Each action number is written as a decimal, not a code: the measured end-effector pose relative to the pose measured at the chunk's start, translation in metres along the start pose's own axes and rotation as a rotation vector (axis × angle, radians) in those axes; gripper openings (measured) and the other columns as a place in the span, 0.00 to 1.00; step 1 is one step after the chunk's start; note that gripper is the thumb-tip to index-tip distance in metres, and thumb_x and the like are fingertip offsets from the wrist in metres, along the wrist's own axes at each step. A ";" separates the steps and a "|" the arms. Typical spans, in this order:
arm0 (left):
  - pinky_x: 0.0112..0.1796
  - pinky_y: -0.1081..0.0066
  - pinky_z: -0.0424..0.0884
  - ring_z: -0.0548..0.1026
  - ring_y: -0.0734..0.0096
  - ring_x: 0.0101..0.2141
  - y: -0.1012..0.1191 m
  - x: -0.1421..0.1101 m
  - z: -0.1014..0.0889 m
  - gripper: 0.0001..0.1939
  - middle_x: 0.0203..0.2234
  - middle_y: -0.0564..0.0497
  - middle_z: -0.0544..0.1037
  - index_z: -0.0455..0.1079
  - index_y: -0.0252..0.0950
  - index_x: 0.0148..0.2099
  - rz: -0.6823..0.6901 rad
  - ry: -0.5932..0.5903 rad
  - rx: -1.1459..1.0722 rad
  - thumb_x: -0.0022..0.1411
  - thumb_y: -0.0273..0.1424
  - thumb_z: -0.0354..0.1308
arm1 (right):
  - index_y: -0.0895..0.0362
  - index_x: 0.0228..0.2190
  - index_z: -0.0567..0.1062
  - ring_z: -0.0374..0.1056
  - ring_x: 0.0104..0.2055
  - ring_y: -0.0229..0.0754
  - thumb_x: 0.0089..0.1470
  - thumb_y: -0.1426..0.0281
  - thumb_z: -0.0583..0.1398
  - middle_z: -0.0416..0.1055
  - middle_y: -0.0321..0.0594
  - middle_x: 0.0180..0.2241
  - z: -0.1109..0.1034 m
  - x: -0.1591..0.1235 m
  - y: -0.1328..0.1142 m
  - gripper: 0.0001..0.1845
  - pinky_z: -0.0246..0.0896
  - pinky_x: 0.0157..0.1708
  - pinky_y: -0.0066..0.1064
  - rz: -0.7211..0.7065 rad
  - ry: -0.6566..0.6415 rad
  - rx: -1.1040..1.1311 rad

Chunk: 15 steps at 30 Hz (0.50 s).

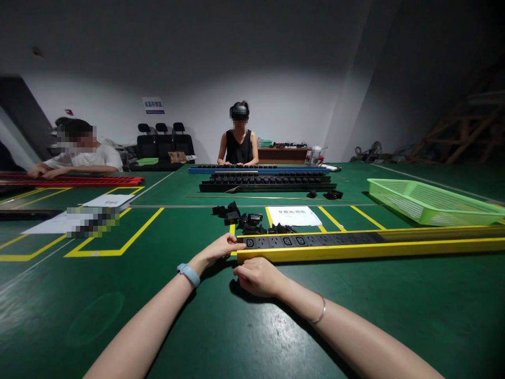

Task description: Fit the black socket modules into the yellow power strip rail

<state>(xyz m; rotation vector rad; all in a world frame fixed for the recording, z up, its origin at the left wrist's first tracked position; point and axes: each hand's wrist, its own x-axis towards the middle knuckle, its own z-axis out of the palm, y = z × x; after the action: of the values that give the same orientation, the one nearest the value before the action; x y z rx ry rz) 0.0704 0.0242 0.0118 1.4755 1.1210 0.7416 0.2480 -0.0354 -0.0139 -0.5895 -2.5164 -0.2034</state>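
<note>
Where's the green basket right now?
In the head view, the green basket sits at the right on the table, just beyond the yellow rail.

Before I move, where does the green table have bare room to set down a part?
Bare tabletop shows between the yellow rail and the right forearm, and left of the left forearm, nearer than the tape outline. At the rail's left end it is crowded: the left hand, the right hand and, just beyond, loose black modules and a white paper.

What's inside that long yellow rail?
A row of black sockets runs along part of the yellow rail. Whatever lies beneath the sockets is covered and can't be seen.
</note>
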 end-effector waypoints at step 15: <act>0.32 0.71 0.56 0.64 0.70 0.27 -0.010 -0.020 0.017 0.16 0.23 0.52 0.66 0.64 0.38 0.26 0.543 0.329 0.522 0.64 0.39 0.49 | 0.58 0.44 0.69 0.60 0.47 0.50 0.53 0.73 0.56 0.66 0.49 0.43 -0.015 0.005 0.003 0.15 0.58 0.49 0.45 0.366 0.287 -0.122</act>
<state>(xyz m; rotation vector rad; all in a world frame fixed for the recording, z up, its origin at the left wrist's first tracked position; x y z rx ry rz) 0.0760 -0.0013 0.0011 2.2066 1.2275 1.1546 0.2523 -0.0350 0.0016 -0.9823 -2.0893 -0.2829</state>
